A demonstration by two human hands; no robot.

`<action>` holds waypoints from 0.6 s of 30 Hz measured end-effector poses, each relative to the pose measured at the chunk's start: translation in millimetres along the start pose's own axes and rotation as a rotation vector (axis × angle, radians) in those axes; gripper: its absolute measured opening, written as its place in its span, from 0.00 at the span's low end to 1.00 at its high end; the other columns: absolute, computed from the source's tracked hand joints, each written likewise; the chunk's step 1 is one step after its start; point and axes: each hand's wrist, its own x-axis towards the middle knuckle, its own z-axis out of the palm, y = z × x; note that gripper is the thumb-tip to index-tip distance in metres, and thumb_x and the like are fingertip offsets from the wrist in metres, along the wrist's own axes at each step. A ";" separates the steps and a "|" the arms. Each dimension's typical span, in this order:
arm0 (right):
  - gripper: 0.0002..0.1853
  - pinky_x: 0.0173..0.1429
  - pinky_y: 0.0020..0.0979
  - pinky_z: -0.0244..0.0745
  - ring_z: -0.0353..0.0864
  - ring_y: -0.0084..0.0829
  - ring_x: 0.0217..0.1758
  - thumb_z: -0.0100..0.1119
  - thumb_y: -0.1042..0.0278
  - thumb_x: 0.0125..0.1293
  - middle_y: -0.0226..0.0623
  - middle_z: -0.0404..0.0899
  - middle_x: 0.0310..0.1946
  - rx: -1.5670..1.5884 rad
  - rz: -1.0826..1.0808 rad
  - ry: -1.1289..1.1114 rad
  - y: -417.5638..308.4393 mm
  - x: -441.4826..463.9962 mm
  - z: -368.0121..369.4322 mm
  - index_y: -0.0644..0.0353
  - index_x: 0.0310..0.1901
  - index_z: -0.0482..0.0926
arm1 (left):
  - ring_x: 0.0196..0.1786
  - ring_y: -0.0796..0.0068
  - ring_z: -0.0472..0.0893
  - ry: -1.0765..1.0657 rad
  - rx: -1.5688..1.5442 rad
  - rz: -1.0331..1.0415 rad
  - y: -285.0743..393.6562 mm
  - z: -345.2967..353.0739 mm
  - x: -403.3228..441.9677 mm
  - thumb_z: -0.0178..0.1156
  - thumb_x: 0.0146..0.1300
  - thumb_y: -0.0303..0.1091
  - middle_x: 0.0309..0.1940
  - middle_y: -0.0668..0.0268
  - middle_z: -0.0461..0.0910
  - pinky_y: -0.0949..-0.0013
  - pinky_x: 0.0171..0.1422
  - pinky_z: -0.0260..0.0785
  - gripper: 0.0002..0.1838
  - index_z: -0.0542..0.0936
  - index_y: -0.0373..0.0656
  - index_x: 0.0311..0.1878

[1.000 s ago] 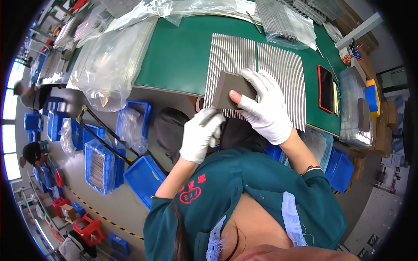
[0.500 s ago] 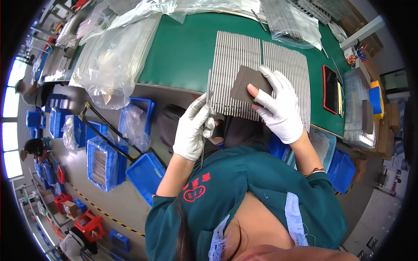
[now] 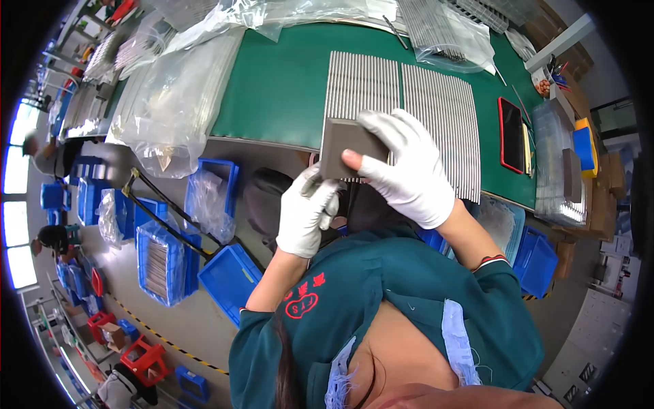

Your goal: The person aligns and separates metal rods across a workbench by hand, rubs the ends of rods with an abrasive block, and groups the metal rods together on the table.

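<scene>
My right hand (image 3: 415,180), in a white glove with the thumb tip bare, grips a flat grey-brown sanding sponge (image 3: 340,151). The sponge is over the near left end of a row of thin metal rods (image 3: 361,82) lying side by side on the green table. A second row of rods (image 3: 443,116) lies to its right, under and beyond my right hand. Just below the sponge's left corner, my gloved left hand (image 3: 303,215) is closed on a thin metal rod, which the sponge and the fingers now mostly hide.
Plastic-wrapped bundles (image 3: 174,95) lie on the left of the green table (image 3: 272,82). A red-edged phone (image 3: 511,136) is at the right. Bagged rods (image 3: 443,34) lie at the back. Blue crates (image 3: 228,279) stand on the floor at left, and other people sit farther off.
The sanding sponge has moved left and toward me with my right hand, now meeting my left fingers. The rod that stuck out of my left hand is now largely out of sight.
</scene>
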 end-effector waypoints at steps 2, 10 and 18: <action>0.26 0.61 0.49 0.73 0.80 0.48 0.55 0.63 0.65 0.53 0.49 0.79 0.56 -0.013 0.026 0.002 4.7 -2.9 -1.0 0.39 0.57 0.80 | 0.19 0.86 0.69 0.015 0.038 0.030 2.2 -1.4 1.0 0.66 0.67 0.34 0.23 0.68 0.76 0.79 0.23 0.59 0.14 0.81 0.35 0.49; 0.33 0.63 0.51 0.72 0.79 0.49 0.57 0.71 0.68 0.47 0.49 0.77 0.58 -0.017 0.085 -0.028 12.1 -11.7 -5.9 0.40 0.59 0.79 | 0.21 0.88 0.70 -0.026 -0.047 -0.005 -6.2 -8.7 6.5 0.65 0.68 0.31 0.34 0.64 0.82 0.83 0.20 0.57 0.21 0.77 0.34 0.62; 0.30 0.63 0.51 0.72 0.80 0.49 0.56 0.70 0.65 0.47 0.49 0.79 0.56 0.013 0.093 -0.028 1.0 -8.4 -10.8 0.38 0.57 0.81 | 0.19 0.87 0.70 -0.018 -0.105 -0.017 -2.7 -6.2 3.9 0.63 0.70 0.30 0.30 0.66 0.81 0.81 0.20 0.58 0.17 0.79 0.34 0.58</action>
